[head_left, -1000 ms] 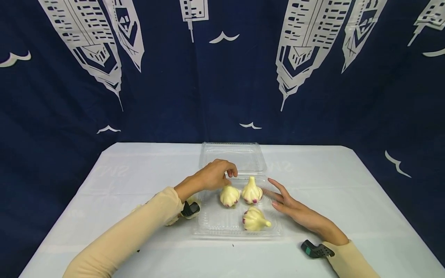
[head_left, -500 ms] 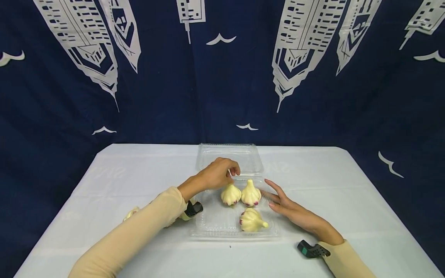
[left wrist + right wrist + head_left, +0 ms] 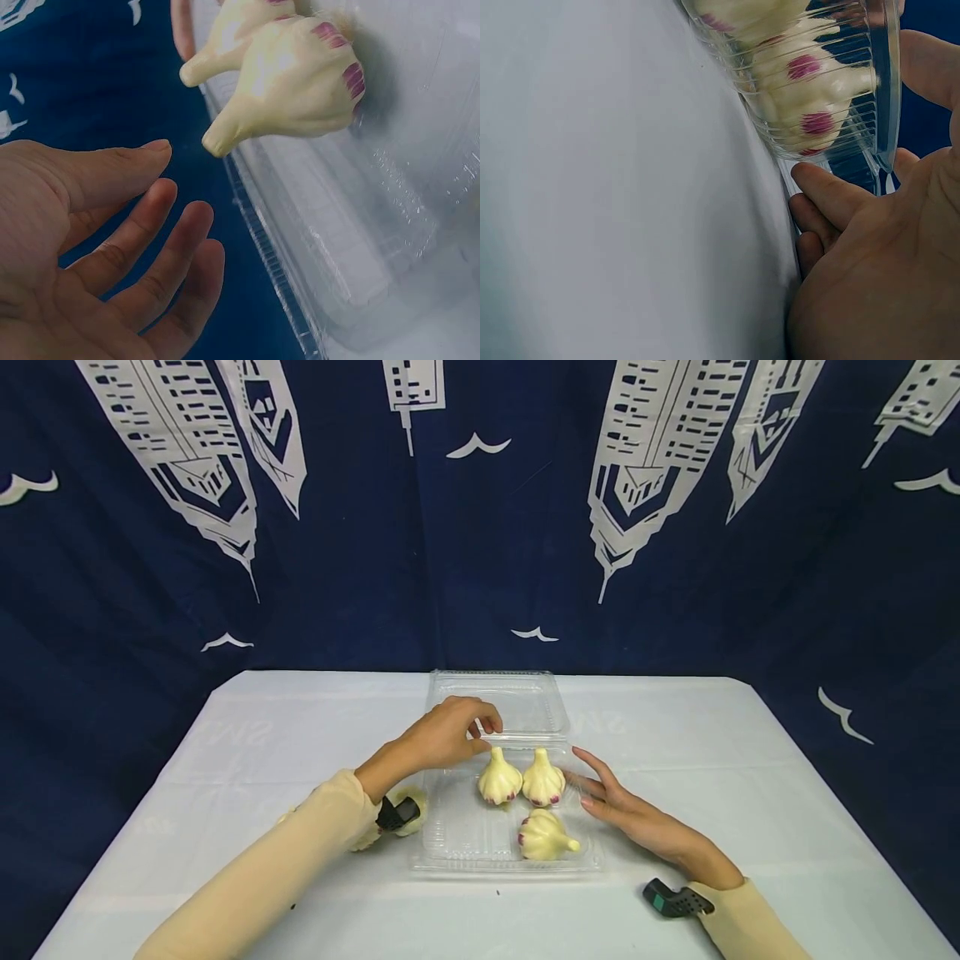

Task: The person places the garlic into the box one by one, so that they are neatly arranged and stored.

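A clear plastic clamshell box (image 3: 457, 839) lies on the table with its lid (image 3: 498, 706) folded back. Inside it are three garlic bulbs: a back-left bulb (image 3: 499, 779) and a back-right bulb (image 3: 543, 779) stand stem up side by side, while a front bulb (image 3: 546, 835) lies on its side, stem to the right. My left hand (image 3: 441, 735) is over the box's back-left part, its fingers loosely bent; the left wrist view shows a gap between fingertips (image 3: 159, 146) and the nearest stem. At the box's right wall my right hand (image 3: 637, 817) rests with fingers extended.
More garlic (image 3: 412, 810) lies on the table left of the box, partly hidden by my left sleeve and wrist camera. A white cloth covers the table (image 3: 750, 760). Behind it hangs a dark blue printed curtain (image 3: 480, 543).
The left hand has let go of the back-left bulb's stem and drawn slightly left. That bulb now stands unheld beside the back-right one. The right hand has stayed at the box's side.
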The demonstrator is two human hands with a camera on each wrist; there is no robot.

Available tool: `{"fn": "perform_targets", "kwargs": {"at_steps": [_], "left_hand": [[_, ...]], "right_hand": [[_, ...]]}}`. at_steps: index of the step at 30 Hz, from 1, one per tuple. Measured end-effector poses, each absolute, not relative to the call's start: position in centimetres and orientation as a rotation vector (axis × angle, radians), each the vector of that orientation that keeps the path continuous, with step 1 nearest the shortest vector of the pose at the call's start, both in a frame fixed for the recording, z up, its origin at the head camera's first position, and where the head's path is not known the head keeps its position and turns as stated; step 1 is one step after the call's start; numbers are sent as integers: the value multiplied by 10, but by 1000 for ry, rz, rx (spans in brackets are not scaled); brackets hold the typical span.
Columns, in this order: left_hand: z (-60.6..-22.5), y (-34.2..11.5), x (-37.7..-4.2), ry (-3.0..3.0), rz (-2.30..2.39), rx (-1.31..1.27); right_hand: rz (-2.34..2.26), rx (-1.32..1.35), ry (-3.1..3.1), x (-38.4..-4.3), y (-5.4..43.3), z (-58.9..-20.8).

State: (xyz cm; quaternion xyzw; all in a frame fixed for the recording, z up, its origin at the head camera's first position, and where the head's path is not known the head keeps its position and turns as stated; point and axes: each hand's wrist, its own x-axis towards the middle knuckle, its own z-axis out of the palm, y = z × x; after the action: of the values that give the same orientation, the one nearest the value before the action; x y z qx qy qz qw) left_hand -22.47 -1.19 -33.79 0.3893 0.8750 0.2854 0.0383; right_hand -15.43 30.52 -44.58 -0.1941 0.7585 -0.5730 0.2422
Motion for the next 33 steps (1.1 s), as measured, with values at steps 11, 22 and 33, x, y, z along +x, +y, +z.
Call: {"fn": "perform_targets", "kwargs": {"at_steps": [11,22,33], "left_hand": [[-338,-54,-208,2683,937,1124],[-347,-106,-191,2654,1004,993],[-359,-134,-173,2615,1000,985]], "right_hand": [[-1572,-565,2059,-154,305,-447],[-1575,-566,2066,-156,305,-447],[-1570,-559,2066,-156,305,-447]]}}
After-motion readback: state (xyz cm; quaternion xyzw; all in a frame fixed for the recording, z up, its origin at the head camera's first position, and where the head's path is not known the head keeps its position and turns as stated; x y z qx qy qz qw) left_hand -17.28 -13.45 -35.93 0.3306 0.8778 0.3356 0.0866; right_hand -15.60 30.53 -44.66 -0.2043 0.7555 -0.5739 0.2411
